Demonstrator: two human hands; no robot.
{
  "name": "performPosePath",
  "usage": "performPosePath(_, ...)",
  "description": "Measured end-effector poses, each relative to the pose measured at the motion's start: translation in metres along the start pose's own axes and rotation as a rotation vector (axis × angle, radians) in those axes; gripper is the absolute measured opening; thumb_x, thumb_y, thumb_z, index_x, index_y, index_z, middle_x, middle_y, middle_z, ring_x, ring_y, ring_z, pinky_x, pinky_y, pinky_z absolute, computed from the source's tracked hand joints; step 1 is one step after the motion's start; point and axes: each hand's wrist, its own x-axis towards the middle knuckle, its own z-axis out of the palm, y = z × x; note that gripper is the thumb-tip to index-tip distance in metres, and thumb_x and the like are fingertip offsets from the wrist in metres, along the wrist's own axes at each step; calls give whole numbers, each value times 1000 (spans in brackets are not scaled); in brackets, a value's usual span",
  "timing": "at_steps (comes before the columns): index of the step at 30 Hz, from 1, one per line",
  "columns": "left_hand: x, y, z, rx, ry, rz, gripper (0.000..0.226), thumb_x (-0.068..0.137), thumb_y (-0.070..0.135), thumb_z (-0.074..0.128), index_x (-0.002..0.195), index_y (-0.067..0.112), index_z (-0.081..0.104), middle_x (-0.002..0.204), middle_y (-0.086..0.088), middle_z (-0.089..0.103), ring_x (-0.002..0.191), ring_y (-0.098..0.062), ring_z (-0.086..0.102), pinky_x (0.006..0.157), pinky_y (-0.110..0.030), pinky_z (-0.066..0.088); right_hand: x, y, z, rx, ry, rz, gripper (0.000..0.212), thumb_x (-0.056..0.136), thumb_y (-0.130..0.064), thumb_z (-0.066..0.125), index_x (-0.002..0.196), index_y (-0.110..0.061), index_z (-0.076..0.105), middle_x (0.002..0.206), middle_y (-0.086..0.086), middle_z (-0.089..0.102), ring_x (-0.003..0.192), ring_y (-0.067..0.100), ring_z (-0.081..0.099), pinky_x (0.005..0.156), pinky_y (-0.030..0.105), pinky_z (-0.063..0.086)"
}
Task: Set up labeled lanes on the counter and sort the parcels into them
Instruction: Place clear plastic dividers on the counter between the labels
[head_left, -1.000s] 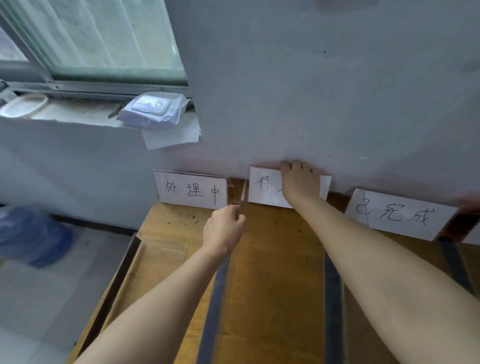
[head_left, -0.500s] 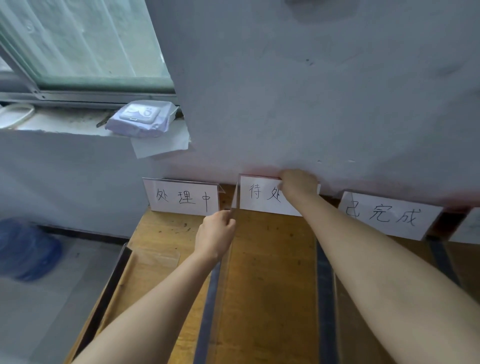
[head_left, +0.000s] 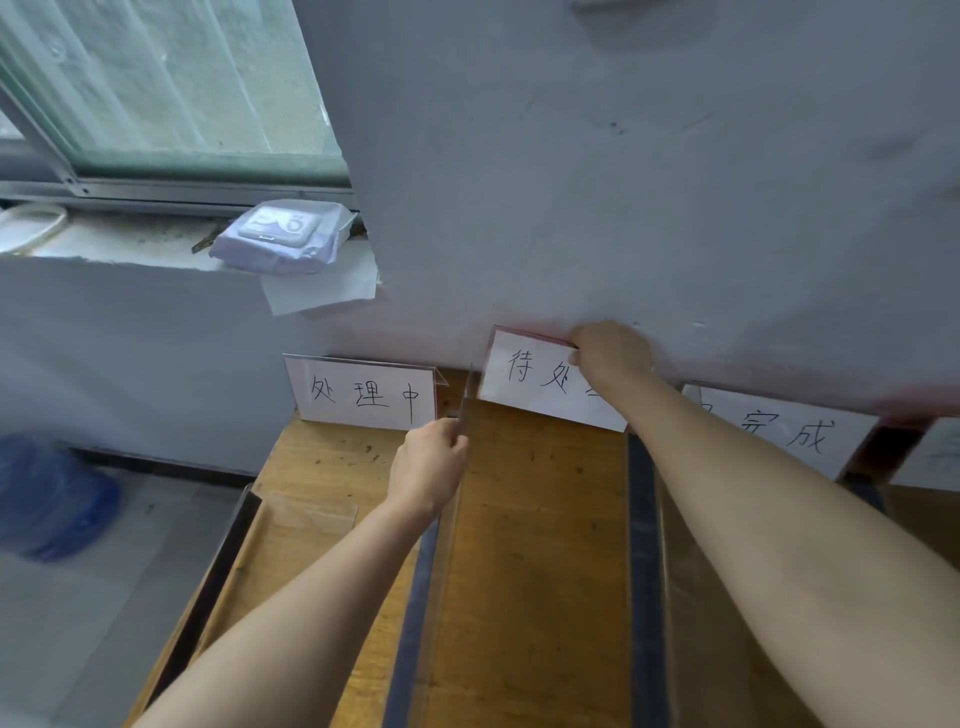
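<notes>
Three white handwritten label cards stand along the wall at the back of the wooden counter (head_left: 540, 519). The left label (head_left: 363, 392) sits in a clear stand. My right hand (head_left: 610, 353) grips the top right of the middle label (head_left: 530, 376), lifted and tilted against the wall. The right label (head_left: 789, 431) is partly hidden by my right forearm. My left hand (head_left: 431, 465) pinches the upper edge of a clear upright divider (head_left: 460, 447) that runs toward me between the left and middle lanes. Dark strips mark the lanes; no parcels show on the counter.
A wrapped white package (head_left: 283, 239) and loose paper lie on the windowsill at upper left. A blue water jug (head_left: 49, 499) stands on the floor to the left. The counter's left edge has a dark rim (head_left: 218, 566). A second dark strip (head_left: 644, 545) runs under my right arm.
My right hand has raised the middle label and tilted it against the wall. My left hand stays on the clear divider. The view has shifted slightly.
</notes>
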Motion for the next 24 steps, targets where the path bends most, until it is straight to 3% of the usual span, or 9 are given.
performPosePath(6,3,3,2,-3,9,-5,32,94,20,40,113,9,63,89,-11,67,77,-31,65,70,-45,58,-6,0,-8,-32,-13,-36,22,100,-16,47,113,-8,63,109,10,64,100,28,61,71,30,39)
performPosePath(10,3,5,1,13,2,3,22,93,18,40,95,18,61,88,-13,67,77,-30,65,70,-47,58,-2,-17,-37,-30,60,-148,22,98,-16,52,114,-7,65,117,13,63,108,33,60,74,30,37)
performPosePath(16,-1,-1,-2,-12,-1,-12,34,95,19,41,122,10,60,103,-12,67,88,-29,65,76,-46,57,-17,-12,-18,-64,-3,-87,18,95,-7,54,109,-7,65,112,12,62,103,31,61,70,28,37)
performPosePath(20,-4,-1,-6,-25,-10,-26,34,94,20,40,119,12,61,102,-11,67,87,-30,65,75,-46,58,-29,-4,0,-61,5,-47,20,92,2,49,101,-6,65,106,11,63,98,29,61,70,27,39)
performPosePath(24,-4,1,-8,-35,-33,-30,31,95,19,41,116,13,63,101,-11,67,86,-28,65,74,-47,58,-33,-7,8,-98,6,-75,20,94,-1,48,103,-7,65,104,10,63,94,27,61,66,28,37)
